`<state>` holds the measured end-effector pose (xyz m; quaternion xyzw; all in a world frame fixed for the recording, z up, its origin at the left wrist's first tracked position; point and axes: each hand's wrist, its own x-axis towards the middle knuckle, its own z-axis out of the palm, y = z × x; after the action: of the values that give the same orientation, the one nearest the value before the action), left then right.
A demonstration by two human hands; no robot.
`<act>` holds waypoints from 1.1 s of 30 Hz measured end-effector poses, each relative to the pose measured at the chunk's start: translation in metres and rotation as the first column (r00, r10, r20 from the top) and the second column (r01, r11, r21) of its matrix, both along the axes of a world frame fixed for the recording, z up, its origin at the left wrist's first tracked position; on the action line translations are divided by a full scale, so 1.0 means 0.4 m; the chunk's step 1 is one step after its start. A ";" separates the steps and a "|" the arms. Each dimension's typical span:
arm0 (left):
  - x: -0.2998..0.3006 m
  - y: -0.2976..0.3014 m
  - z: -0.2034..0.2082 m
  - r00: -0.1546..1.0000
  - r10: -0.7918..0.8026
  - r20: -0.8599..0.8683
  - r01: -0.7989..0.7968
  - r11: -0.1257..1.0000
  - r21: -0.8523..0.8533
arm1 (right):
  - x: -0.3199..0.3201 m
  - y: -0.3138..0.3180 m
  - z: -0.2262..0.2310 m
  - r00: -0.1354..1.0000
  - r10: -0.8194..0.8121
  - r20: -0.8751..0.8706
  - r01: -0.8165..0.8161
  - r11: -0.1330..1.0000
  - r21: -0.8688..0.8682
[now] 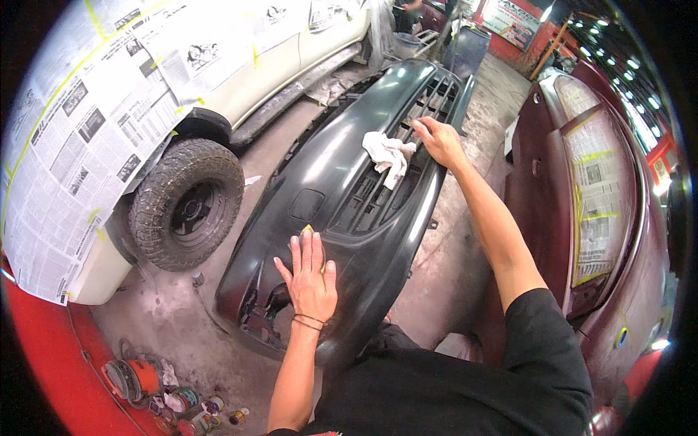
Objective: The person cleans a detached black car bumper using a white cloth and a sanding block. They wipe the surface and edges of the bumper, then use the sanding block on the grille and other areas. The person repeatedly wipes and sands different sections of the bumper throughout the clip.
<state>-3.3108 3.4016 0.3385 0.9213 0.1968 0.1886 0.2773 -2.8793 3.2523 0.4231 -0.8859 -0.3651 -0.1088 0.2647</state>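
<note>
My left hand lies flat, fingers spread, pressing a small yellow sanding pad against the large dark grey plastic car bumper; only a corner of the pad shows past my fingertips, so it is pinned under the palm rather than pinched. My right hand reaches up the frame's centre, fingers curled onto a grille slat, touching the crumpled white cloth that drapes over the slats; I cannot tell whether it actually grips the cloth or only the slat beside it.

The bumper runs diagonally from lower centre to upper centre of the frame. I judge it light for its bulk but springy: a thin moulded shell that will flex and twist if lifted by one end. Its smooth face looks slippery, so the grille openings and the folded lower edge seem the surest holds. The cloth is limp and weightless; the pad soft and easily lost.

At the left stands a white car masked in newspaper with a knobbly black tyre; at the right, a maroon car body, also papered. Small paint tins sit lower left.
</note>
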 end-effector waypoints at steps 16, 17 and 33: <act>-0.012 -0.226 0.168 0.916 -0.015 0.401 0.211 0.868 -0.450 | 0.008 -0.032 -0.006 0.996 0.050 -0.072 -0.037 0.984 0.176; 0.026 -0.242 0.196 0.933 0.107 0.344 0.115 0.815 -0.567 | 0.012 -0.028 -0.014 0.996 0.051 -0.068 -0.037 0.980 0.193; 0.536 -0.478 0.348 0.919 -0.020 0.394 -0.126 0.932 0.341 | -0.149 -0.324 0.047 -0.193 0.793 -0.578 0.067 0.598 0.799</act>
<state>-3.0962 3.2102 0.4779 0.8943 0.1251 0.4087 0.1325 -2.9388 3.1228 0.4421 -0.3683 -0.2736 0.5339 0.7103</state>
